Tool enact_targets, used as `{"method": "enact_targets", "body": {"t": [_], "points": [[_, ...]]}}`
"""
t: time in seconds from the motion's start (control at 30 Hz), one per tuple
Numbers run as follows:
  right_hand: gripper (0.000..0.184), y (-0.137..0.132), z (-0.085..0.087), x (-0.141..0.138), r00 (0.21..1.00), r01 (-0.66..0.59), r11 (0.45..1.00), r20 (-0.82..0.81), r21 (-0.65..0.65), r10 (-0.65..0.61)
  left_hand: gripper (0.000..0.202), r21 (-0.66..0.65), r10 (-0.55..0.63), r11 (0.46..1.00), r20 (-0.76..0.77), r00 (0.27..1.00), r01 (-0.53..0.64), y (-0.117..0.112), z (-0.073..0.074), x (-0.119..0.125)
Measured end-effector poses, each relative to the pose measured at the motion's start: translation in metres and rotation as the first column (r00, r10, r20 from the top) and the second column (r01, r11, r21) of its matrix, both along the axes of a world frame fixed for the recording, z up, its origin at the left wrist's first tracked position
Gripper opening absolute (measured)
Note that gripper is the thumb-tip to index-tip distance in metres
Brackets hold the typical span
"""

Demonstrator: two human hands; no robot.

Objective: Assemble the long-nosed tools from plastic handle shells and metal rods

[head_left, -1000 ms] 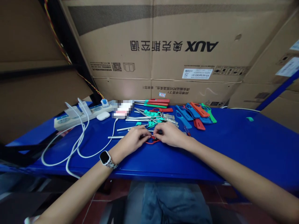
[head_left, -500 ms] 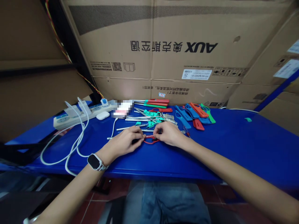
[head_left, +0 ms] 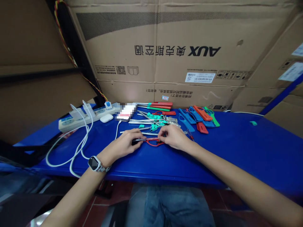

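Observation:
Between my hands, low over the table, is a red plastic lighter shell [head_left: 153,143] with an open loop. A thin metal tube [head_left: 140,139] runs into its left end. My left hand [head_left: 129,142] pinches this tube between thumb and fingers. On the other side, my right hand [head_left: 174,135] is closed on the right end of the red shell, and its fingers hide most of that part. Just beyond lie several metal tubes with green plastic pieces [head_left: 155,126] and clear inner parts. A small dark red piece [head_left: 190,135] rests beside my right wrist.
Blue, orange, red and green lighter shells [head_left: 201,116] lie piled to the right. Long lighters [head_left: 159,105] with red and green handles are at the back, near a phone [head_left: 126,112]. A power strip [head_left: 94,115] and looped white cables [head_left: 82,142] occupy the left. Cardboard [head_left: 175,69] stands behind.
My left hand has shifted slightly left from the red shell's end, and more of the metal tube shows. The right hand stays on the shell. The whole view has shifted a little.

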State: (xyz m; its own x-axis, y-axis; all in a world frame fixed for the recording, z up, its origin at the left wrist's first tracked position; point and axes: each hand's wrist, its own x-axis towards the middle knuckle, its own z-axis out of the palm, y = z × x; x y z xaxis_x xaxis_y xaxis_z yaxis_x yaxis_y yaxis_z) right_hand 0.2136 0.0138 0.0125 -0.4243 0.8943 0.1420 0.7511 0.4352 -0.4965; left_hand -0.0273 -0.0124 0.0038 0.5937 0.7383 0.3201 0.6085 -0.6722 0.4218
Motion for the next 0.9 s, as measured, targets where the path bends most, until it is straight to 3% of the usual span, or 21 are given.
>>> {"method": "enact_targets", "body": {"t": [0.7, 0.9], "points": [[0.010, 0.0008, -0.0006, 0.0009, 1.000, 0.001, 1.000, 0.002, 0.009, -0.001, 0.027, 0.024, -0.045, 0.999, -0.004, 0.999, 0.045, 0.0007, -0.0050, -0.0009], [0.010, 0.0017, -0.0009, 0.0004, 1.000, -0.009, 1.000, -0.008, -0.006, 0.009, 0.029, 0.065, 0.017, 0.998, -0.079, 0.997, -0.012, -0.0036, -0.0052, 0.0007]]}}
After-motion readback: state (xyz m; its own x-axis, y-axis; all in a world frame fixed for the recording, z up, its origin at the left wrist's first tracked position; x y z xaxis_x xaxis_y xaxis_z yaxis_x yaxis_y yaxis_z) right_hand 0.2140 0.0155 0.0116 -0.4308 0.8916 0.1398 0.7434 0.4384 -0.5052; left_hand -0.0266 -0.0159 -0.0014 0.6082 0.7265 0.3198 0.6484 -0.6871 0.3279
